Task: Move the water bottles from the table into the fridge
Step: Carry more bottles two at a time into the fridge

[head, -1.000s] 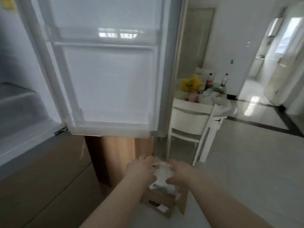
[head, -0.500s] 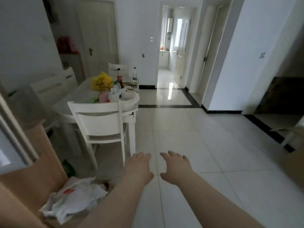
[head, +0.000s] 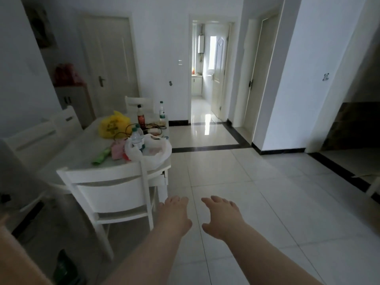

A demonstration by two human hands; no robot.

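Above the floor, left hand (head: 174,215) and right hand (head: 223,218) reach forward, fingers relaxed.

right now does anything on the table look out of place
Nothing looks spilled or broken. The table is cluttered: one water bottle stands inside a slumped white bag that sags over the near edge, and a green item lies nearby.

Two water bottles (head: 137,137) (head: 162,111), one dark bottle (head: 140,118), two bags (head: 112,126) (head: 157,150) — yellow and white — two hands (head: 174,215) (head: 223,217).
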